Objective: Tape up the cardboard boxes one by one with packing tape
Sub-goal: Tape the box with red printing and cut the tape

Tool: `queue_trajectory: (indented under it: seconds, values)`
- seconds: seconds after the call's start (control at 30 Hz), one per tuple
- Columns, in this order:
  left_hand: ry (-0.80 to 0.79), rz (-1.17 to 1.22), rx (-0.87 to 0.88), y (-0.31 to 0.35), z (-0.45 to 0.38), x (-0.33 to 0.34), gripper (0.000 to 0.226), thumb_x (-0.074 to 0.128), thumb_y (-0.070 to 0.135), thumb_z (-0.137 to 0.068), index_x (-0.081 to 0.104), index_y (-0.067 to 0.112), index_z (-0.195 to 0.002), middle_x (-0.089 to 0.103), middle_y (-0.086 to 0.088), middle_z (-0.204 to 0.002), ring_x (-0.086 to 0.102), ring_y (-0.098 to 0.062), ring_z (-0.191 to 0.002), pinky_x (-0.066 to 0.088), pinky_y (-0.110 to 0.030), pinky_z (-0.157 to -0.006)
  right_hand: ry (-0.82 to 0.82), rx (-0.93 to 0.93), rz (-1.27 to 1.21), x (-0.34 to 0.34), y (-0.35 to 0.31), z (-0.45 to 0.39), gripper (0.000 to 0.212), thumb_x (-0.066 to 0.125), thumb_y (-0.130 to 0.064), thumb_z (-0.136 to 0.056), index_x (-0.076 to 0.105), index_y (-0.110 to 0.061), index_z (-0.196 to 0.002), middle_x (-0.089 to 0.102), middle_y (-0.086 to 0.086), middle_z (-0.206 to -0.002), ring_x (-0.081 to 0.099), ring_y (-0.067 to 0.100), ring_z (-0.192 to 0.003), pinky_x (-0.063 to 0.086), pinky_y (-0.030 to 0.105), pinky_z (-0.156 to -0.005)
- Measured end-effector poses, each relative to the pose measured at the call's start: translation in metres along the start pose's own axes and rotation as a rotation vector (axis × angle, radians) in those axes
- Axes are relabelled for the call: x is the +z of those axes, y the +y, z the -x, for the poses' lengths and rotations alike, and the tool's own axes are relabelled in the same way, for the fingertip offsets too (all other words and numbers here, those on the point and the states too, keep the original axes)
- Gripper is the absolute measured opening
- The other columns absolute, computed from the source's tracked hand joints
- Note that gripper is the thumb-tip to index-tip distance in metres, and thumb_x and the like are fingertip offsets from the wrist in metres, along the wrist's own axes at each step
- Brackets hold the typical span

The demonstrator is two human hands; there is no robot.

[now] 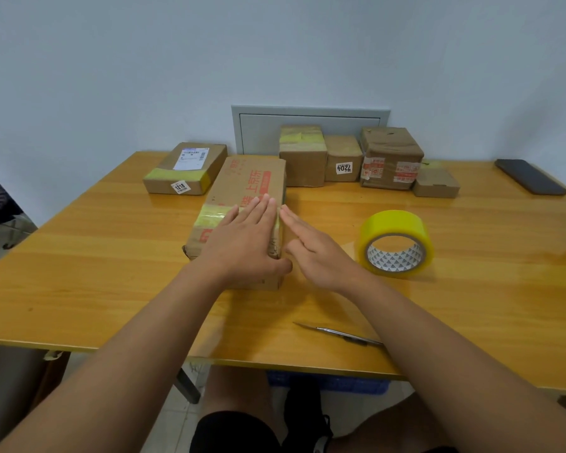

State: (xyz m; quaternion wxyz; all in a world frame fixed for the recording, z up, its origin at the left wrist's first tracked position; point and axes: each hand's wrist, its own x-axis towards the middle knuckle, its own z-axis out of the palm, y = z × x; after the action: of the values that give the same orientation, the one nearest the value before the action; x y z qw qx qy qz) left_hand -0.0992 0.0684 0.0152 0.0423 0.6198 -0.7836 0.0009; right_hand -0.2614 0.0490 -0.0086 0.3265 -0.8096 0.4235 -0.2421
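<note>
A long cardboard box (247, 188) with red print lies in the middle of the wooden table (111, 263). A strip of yellow tape (211, 217) crosses its top. My left hand (245, 240) lies flat on the box top over the tape, fingers straight, thumb down the box's right side. My right hand (314, 246) presses straight fingers against the box's right side. A roll of yellow packing tape (396, 243) stands on the table just right of my right hand. Scissors (339, 333) lie near the table's front edge, partly hidden under my right forearm.
A flat box (185, 168) with a shipping label sits at the back left. Several taped boxes (350, 158) stand in a row against the wall. A dark phone (530, 176) lies at the back right. A blue crate (327, 382) is under the table.
</note>
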Motion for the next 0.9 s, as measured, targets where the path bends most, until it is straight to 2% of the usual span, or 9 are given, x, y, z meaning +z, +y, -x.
queue_trajectory:
  seconds: [0.13,0.4,0.6,0.8,0.9]
  values:
    - [0.0,-0.009,0.003,0.0,0.0,0.0,0.1,0.044,0.065,-0.088,-0.01,0.015,-0.157,-0.013,-0.001,-0.165,-0.012,-0.011,-0.15,-0.003,-0.038,-0.123,0.002,-0.009,-0.044,0.002,0.002,0.004,0.062,0.039,-0.012,-0.1,0.015,-0.022,-0.156,0.012,-0.011,-0.162,0.012,-0.001,-0.145,0.014,0.023,-0.12]
    - [0.003,-0.022,0.001,0.0,-0.001,0.002,0.103,0.043,0.07,-0.086,-0.009,0.015,-0.157,-0.011,-0.001,-0.165,-0.011,-0.012,-0.151,-0.002,-0.04,-0.124,0.018,-0.051,0.006,0.007,0.007,0.012,0.06,0.037,-0.013,-0.1,0.017,-0.024,-0.155,0.011,-0.013,-0.162,0.01,-0.002,-0.145,0.014,0.019,-0.118]
    - [0.012,-0.02,0.0,0.0,-0.001,0.001,0.104,0.044,0.07,-0.086,-0.009,0.014,-0.157,-0.012,-0.001,-0.165,-0.011,-0.012,-0.151,-0.003,-0.038,-0.123,0.01,-0.033,-0.015,0.009,0.007,0.014,0.059,0.04,-0.014,-0.101,0.019,-0.023,-0.155,0.013,-0.014,-0.16,0.01,-0.01,-0.139,0.012,0.012,-0.113]
    - [0.001,-0.019,-0.001,0.002,0.0,0.0,0.103,0.044,0.067,-0.087,-0.009,0.014,-0.157,-0.012,-0.001,-0.165,-0.012,-0.012,-0.151,-0.004,-0.038,-0.123,0.028,-0.003,-0.037,0.004,0.008,0.012,0.055,0.045,-0.02,-0.1,0.028,-0.019,-0.153,0.019,-0.012,-0.16,0.016,-0.005,-0.141,0.015,0.019,-0.117]
    - [0.007,-0.013,-0.001,0.002,0.0,-0.001,0.102,0.045,0.065,-0.087,-0.009,0.014,-0.157,-0.012,-0.001,-0.165,-0.011,-0.012,-0.151,-0.004,-0.038,-0.123,0.048,-0.004,-0.012,0.005,0.005,0.008,0.059,0.044,-0.026,-0.1,0.023,-0.022,-0.155,0.011,-0.015,-0.162,0.012,-0.002,-0.145,0.016,0.022,-0.117]
